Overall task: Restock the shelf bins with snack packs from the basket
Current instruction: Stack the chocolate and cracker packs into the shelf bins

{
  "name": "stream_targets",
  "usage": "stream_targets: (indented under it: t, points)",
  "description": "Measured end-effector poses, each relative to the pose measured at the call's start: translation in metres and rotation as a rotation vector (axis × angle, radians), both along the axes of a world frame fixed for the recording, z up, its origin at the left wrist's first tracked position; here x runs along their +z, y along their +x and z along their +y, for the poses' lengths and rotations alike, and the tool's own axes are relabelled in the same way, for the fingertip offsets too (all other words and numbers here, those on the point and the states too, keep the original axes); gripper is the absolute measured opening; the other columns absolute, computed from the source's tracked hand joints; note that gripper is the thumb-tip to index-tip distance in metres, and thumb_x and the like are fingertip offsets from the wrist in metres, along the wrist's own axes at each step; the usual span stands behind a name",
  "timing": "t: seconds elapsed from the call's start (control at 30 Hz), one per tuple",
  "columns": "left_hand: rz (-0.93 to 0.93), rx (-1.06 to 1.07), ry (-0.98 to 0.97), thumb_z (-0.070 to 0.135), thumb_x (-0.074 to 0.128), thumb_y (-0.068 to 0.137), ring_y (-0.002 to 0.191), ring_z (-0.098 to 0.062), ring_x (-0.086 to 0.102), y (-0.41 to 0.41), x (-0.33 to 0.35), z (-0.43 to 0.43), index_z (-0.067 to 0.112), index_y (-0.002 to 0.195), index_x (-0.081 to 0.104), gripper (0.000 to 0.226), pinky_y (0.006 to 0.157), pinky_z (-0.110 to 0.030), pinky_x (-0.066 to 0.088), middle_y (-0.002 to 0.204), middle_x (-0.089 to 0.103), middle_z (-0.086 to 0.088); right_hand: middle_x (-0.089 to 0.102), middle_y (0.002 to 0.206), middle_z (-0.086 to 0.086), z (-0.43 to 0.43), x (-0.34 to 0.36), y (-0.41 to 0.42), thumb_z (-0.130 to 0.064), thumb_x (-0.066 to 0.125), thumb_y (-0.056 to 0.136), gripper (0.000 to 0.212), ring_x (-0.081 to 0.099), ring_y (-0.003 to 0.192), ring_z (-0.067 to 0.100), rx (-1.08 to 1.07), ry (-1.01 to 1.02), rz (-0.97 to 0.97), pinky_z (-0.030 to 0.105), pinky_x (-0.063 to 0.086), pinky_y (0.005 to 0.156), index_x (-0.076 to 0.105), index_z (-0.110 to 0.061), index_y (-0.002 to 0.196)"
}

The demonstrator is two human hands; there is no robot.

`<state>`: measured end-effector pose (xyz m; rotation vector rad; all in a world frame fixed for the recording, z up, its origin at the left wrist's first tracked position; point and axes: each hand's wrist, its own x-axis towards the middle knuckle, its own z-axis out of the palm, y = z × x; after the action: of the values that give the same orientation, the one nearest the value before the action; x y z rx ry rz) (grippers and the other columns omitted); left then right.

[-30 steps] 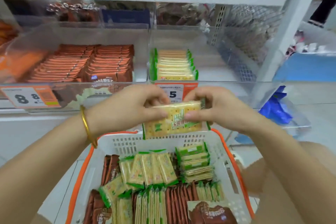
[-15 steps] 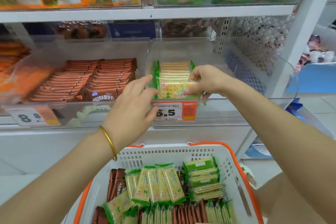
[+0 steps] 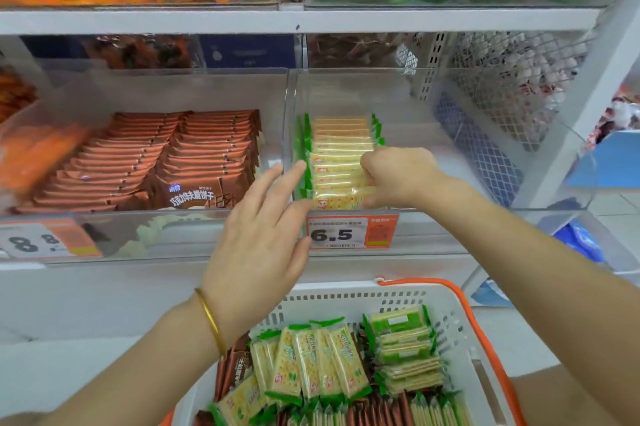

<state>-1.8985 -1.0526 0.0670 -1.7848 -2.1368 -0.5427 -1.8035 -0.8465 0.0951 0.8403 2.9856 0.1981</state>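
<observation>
A clear shelf bin holds a row of green-edged cracker packs. My right hand reaches into it and grips the front cracker pack at the bin's front edge. My left hand hovers with straight fingers just left of that pack, in front of the bin wall, holding nothing. Below, a white basket with an orange rim holds several green cracker packs and brown packs.
The bin to the left holds two rows of brown snack packs. Price tags reading 6.5 and 8.8 hang on the bin fronts. An upper shelf carries orange and green bags. Wire mesh closes the shelf's right side.
My right hand has carried the cracker pack from above the basket up into the bin's front. My left hand let go of it and followed upward, fingers spread.
</observation>
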Motion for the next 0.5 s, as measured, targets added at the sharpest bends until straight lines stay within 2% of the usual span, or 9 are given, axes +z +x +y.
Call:
stream_targets:
  t: [0.17,0.37,0.5]
  points:
    - [0.191,0.060,0.020,0.026,0.061,0.079,0.129,-0.036,0.042,-0.005,-0.001,0.008,0.009,0.087,0.064,0.018,0.099,-0.044,0.031,0.135,0.050,-0.014,0.047,0.091,-0.004,0.002,0.000,0.000,-0.047,0.069,0.078,0.037,0.049,0.081,0.020,-0.001,-0.059,0.018,0.031,0.040,0.066,0.043,-0.021,0.085]
    - [0.172,0.087,0.081,0.021,0.074,0.070,0.126,-0.037,0.042,-0.001,0.001,0.015,0.010,0.077,0.059,0.020,0.095,-0.045,0.034,0.127,0.055,-0.016,0.044,0.094,-0.002,0.002,-0.002,0.002,-0.046,0.070,0.079,0.039,0.049,0.084,0.021,-0.009,-0.085,0.028,0.031,0.040,0.068,0.042,-0.021,0.087]
    - [0.173,0.086,0.099,0.022,0.073,0.069,0.127,-0.035,0.040,0.000,0.002,0.014,0.009,0.077,0.059,0.020,0.097,-0.045,0.031,0.126,0.055,-0.016,0.043,0.095,-0.002,0.003,-0.003,0.003,-0.047,0.071,0.078,0.040,0.048,0.083,0.021,-0.006,-0.106,0.027,0.032,0.040,0.068,0.042,-0.021,0.087]
